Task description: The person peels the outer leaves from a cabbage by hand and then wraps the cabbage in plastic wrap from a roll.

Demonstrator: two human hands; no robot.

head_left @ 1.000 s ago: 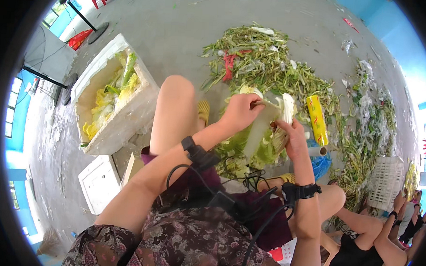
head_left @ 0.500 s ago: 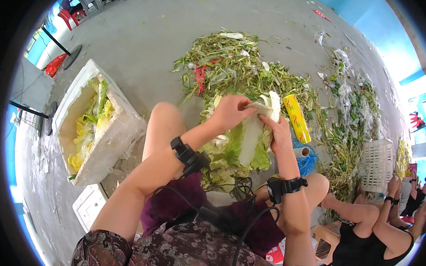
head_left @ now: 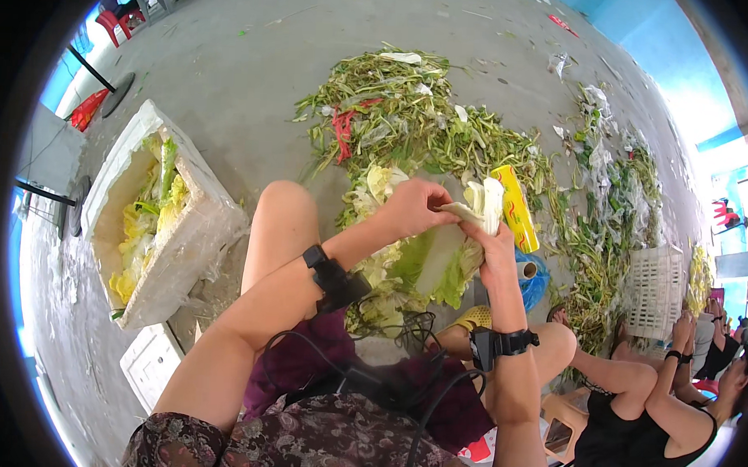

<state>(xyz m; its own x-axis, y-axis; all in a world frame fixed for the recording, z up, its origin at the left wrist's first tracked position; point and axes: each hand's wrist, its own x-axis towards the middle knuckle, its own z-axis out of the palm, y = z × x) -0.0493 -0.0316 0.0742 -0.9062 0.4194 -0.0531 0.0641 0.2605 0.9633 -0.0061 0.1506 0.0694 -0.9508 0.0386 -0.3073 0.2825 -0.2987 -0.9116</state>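
My left hand [head_left: 416,209] pinches the pale end of a cabbage leaf [head_left: 439,269] between thumb and fingers, just beside my right hand [head_left: 493,250], which grips the white leaf stalks [head_left: 489,200] from below. The broad green part of the leaf hangs down below both hands. More loose yellow-green leaves [head_left: 367,208] lie beyond and under my hands, in front of my knees. Black cables [head_left: 404,325] run between my wrists and across my lap.
A foam box [head_left: 103,216] of yellow leaves stands left, trimmings [head_left: 395,111] cover the floor ahead, and at right are a yellow roll [head_left: 515,207], a cardboard tube [head_left: 527,271], a blue bag [head_left: 533,288], a white crate [head_left: 654,284] and a seated co-worker [head_left: 639,416].
Both hands have moved lower in the picture, still on the leaf, whose pale end my left hand now holds tilted toward my right hand. The whole view has shifted as my head moved.
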